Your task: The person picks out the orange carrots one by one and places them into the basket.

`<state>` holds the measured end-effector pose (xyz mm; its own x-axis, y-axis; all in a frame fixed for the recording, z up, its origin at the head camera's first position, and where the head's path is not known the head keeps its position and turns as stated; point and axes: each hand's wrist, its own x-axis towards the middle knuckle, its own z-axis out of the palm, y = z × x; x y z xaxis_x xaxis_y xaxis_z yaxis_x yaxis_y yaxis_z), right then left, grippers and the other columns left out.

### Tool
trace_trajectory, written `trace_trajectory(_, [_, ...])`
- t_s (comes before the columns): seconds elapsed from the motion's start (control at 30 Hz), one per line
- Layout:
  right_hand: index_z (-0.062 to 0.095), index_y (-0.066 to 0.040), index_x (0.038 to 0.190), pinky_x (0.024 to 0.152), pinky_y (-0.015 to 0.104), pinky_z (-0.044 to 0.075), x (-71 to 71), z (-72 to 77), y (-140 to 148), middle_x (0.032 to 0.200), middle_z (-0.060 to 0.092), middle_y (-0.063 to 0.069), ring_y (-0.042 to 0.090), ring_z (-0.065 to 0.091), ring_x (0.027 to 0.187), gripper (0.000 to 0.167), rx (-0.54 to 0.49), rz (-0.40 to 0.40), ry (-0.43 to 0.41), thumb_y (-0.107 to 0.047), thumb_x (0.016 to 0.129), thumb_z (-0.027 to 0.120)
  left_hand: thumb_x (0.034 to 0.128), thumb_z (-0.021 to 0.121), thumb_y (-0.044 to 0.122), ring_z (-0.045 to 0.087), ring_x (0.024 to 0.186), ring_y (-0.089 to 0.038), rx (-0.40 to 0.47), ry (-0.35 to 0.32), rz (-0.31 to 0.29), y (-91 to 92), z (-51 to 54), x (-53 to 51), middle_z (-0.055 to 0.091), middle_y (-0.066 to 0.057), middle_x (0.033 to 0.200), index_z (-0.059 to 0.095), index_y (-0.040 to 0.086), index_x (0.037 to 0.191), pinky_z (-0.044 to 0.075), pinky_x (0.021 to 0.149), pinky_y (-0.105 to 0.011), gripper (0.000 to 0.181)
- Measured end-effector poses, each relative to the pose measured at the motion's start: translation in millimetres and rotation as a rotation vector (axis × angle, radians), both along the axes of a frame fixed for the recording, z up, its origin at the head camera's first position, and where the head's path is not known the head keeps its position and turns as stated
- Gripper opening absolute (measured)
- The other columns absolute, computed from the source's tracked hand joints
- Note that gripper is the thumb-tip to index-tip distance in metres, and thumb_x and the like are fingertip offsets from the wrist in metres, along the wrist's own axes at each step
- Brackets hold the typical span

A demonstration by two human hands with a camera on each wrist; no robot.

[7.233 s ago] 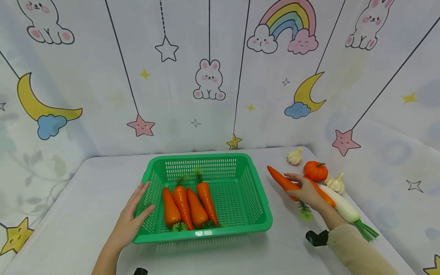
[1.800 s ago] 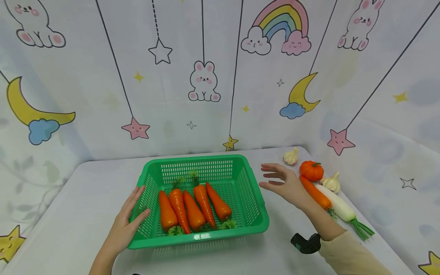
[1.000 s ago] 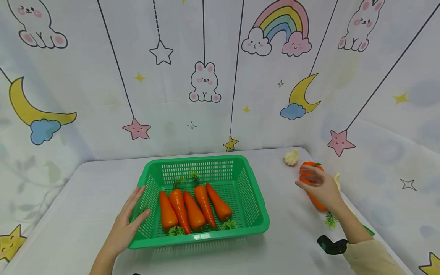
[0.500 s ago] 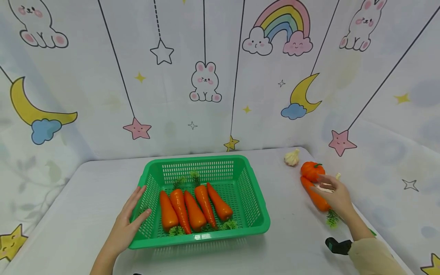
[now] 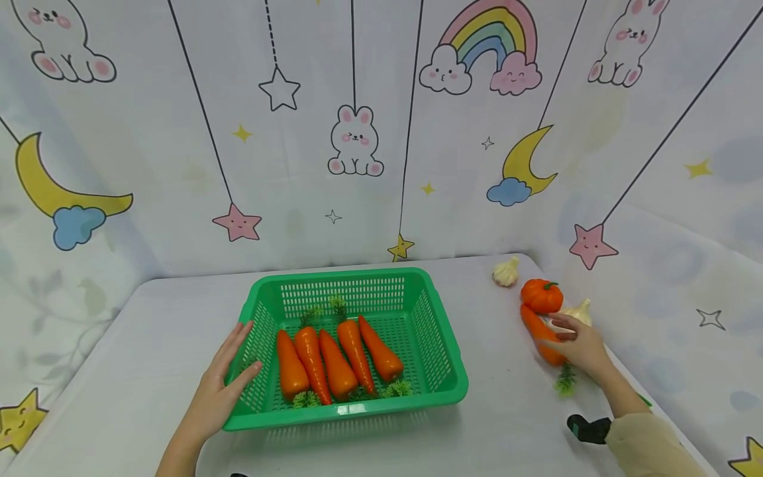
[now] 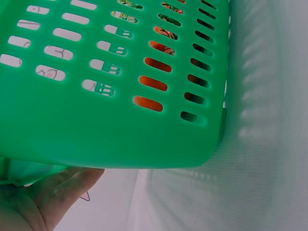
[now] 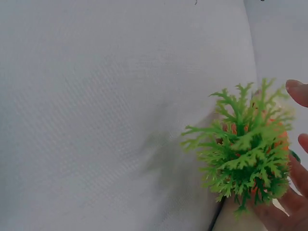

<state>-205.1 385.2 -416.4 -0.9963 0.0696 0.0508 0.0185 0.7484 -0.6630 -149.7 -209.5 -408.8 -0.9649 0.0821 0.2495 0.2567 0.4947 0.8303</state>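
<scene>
My left hand (image 5: 217, 387) rests at the left side of a green plastic basket (image 5: 447, 344), fingers straight along its rim. In the left wrist view, part of that hand (image 6: 57, 195) shows beneath the basket's slotted wall (image 6: 106, 130). Several carrots (image 5: 336, 364) lie side by side in the basket. At the right, my right hand (image 5: 584, 348) is spread over a loose carrot (image 5: 536, 331), thumb above it, fingers on its right side. The carrot's leafy top (image 7: 245, 149) hides much of the contact in the right wrist view, but the fingers look apart.
Beyond the loose carrot sit a small orange pumpkin (image 5: 542, 296) and a garlic bulb (image 5: 506, 272). Another garlic bulb (image 5: 581, 311) is just past my right fingers. The white radish is mostly hidden under my right hand and forearm. A patterned cloth backs the white table (image 5: 179, 344).
A carrot from the right lies in the basket now. The right hand went back right to the remaining carrot, whose leafy end has just shifted slightly left. My left hand stays at the basket.
</scene>
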Motion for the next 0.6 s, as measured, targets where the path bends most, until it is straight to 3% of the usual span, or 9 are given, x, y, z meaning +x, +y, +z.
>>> trace_trajectory(0.1, [0.039, 0.007, 0.132, 0.081, 0.045, 0.050, -0.3, -3.2, -3, 0.125, 0.045, 0.033, 0.048, 0.047, 0.108, 0.073, 0.038, 0.027, -0.034, -0.030, 0.079, 0.072, 0.0920, 0.055, 0.021, 0.011, 0.134, -0.043, 0.002, 0.000, 0.000, -0.1, 0.0, 0.1, 0.010, -0.013, 0.152, 0.025, 0.024, 0.146, 0.015, 0.087, -0.076, 0.062])
trace_trajectory(0.2, [0.040, 0.007, 0.131, 0.084, 0.051, 0.046, -0.3, -6.9, -6, 0.124, 0.045, 0.034, 0.048, 0.046, 0.109, 0.076, 0.080, 0.041, -0.057, -0.031, 0.075, 0.075, 0.0921, 0.055, 0.021, 0.010, 0.134, -0.043, 0.006, 0.000, 0.001, 0.0, 0.0, 0.2, 0.010, -0.012, 0.152, 0.025, 0.024, 0.146, 0.015, 0.087, -0.076, 0.062])
trace_trajectory(0.4, [0.044, 0.011, 0.124, 0.083, 0.053, 0.044, 1.6, -9.7, -11, 0.116, 0.050, 0.035, 0.045, 0.049, 0.102, 0.075, 0.151, 0.018, -0.061, -0.025, 0.070, 0.079, 0.0920, 0.055, 0.021, 0.011, 0.134, -0.043, 0.008, 0.001, 0.001, 0.3, -0.2, 0.2, 0.010, -0.013, 0.151, 0.025, 0.024, 0.146, 0.015, 0.087, -0.076, 0.062])
trace_trajectory(0.6, [0.043, 0.007, 0.128, 0.079, 0.049, 0.048, 5.8, 0.2, -10, 0.117, 0.047, 0.036, 0.045, 0.049, 0.102, 0.069, 0.100, -0.038, -0.075, -0.027, 0.076, 0.074, 0.0920, 0.055, 0.022, 0.011, 0.134, -0.043, 0.005, 0.000, 0.003, -0.3, -0.7, 0.2, 0.010, -0.013, 0.151, 0.025, 0.024, 0.146, 0.015, 0.087, -0.076, 0.062])
